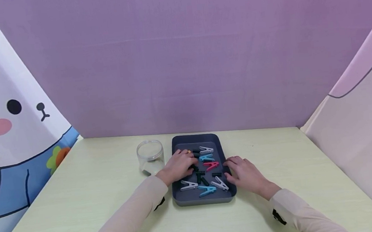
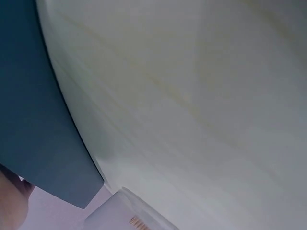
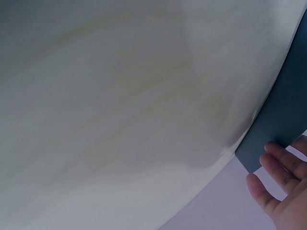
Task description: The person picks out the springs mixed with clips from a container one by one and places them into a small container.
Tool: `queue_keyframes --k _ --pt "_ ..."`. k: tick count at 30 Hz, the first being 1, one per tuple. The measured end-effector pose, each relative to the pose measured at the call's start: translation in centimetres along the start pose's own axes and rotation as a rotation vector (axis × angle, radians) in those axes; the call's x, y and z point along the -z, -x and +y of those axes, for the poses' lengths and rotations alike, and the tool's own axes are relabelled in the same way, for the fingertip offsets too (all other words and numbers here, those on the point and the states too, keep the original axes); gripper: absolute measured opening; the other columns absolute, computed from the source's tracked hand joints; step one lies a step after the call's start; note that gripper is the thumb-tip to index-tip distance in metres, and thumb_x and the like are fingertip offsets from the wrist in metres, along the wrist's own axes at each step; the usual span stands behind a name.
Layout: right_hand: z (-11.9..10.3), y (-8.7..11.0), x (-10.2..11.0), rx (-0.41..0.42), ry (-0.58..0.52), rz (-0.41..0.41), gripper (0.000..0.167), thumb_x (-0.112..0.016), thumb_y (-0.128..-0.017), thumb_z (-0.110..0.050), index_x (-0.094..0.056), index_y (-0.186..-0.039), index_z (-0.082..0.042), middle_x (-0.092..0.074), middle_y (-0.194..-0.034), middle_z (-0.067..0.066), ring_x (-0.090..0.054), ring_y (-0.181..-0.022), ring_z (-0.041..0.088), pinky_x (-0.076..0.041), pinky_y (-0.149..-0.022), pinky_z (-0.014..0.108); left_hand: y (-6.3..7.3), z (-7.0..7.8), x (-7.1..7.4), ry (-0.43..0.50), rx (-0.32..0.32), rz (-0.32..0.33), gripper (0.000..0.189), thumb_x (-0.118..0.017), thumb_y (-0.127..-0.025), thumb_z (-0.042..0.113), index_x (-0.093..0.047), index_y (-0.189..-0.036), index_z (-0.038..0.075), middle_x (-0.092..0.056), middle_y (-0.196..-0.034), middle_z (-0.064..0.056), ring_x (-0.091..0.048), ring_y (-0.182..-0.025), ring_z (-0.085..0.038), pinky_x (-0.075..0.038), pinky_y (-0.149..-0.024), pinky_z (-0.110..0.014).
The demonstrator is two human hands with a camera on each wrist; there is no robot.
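A dark grey tray (image 1: pixel 204 201) holds plastic clothespins and several small black, coil-like pieces (image 1: pixel 216 174). Among the pegs are a red clothespin (image 1: pixel 212 164), a light blue clothespin (image 1: pixel 207 190) and a white clothespin (image 1: pixel 188 185). My left hand (image 1: pixel 181 165) reaches over the tray's left rim with bent fingers down among the black pieces; whether it pinches one is hidden. On the right side, my right hand (image 1: pixel 247 173) touches the tray's rim with relaxed, spread fingers. The right wrist view shows those fingers (image 3: pixel 283 163) against the tray's outer wall (image 3: pixel 273 124).
A clear round jar (image 1: pixel 151 158) stands on the pale table (image 1: pixel 95 184), just left of the tray and close to my left forearm. Behind the table hangs a purple cloth (image 1: pixel 184 64). A cartoon-printed cloth (image 1: pixel 14 147) borders the left side.
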State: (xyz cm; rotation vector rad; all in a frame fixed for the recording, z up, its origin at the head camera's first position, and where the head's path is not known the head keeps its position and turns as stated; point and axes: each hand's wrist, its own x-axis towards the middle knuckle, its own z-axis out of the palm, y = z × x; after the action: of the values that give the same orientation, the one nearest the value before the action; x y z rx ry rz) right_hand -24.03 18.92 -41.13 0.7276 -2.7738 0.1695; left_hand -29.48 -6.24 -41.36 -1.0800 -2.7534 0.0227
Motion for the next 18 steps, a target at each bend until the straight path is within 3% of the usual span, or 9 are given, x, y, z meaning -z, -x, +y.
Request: queue_keyframes --k 18 --pt "0.14 0.01 0.04 0.006 -0.008 0.006 0.033 -0.060 -0.084 -0.033 -0.063 -0.108 -0.010 -0.060 -0.114 0.006 -0.053 -0.107 0.021 -0.046 -0.086 0.044 0.50 0.10 0.79 0.025 0.002 0.087 0.017 -0.063 -0.083 0.028 -0.067 -0.099 0.025 -0.062 -0.098 0.006 -0.051 -0.094 -0.016 -0.039 -0.078 -0.033"
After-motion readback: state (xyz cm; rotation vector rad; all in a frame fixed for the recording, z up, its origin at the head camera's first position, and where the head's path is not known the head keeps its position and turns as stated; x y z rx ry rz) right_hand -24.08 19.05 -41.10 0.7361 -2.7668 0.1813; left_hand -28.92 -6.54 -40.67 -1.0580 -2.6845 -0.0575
